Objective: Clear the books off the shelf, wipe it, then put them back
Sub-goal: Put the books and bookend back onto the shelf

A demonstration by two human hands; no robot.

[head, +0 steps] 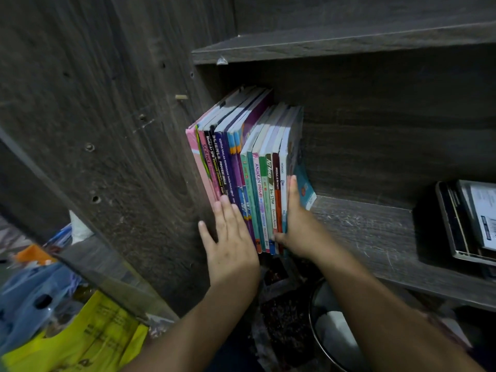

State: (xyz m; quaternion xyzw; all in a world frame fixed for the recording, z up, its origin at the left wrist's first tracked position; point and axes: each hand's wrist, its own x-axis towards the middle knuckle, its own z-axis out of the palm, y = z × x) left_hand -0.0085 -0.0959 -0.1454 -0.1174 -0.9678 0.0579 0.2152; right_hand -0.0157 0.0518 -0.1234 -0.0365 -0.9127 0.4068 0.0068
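A row of several thin colourful books stands upright on the dark wooden shelf, packed against its left wall. My left hand lies flat with straight fingers on the lower spines at the left of the row. My right hand presses its straight fingers against the right side of the row, with the thumb on the spines at the bottom. A teal book leans at the right end, partly behind my right hand.
A stack of dark books and a box lies at the shelf's right end. The tall wooden side panel stands to the left. Yellow and blue plastic bags sit lower left. A round metal bin is below the shelf.
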